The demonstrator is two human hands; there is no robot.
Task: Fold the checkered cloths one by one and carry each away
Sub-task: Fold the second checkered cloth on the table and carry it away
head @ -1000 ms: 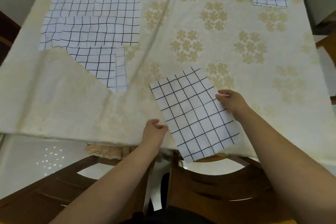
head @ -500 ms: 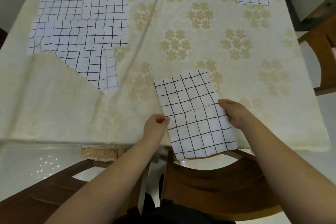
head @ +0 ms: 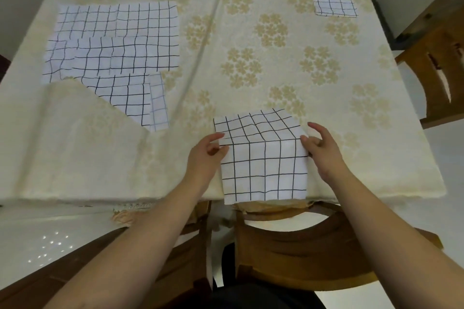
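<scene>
Folding is under way on the checkered cloth [head: 263, 158] at the near edge of the table [head: 364, 158], right of its middle, with the cloth's lower part hanging over that edge. To do this fold well, I judge the two held edges should travel together and land square on the far edge, grid lines matching, before the crease is pressed flat. The left hand [head: 204, 158] pinches the cloth's left edge between thumb and forefinger, wrist low over the tablecloth [head: 175, 158]. The right hand [head: 324, 150] pinches the right edge with its thumb, other fingers raised and loosely spread. Both forearms reach in from the near side. More unfolded checkered cloths [head: 115, 57] lie overlapping at the far left corner; a small folded cloth [head: 335, 6] sits at the far right corner.
</scene>
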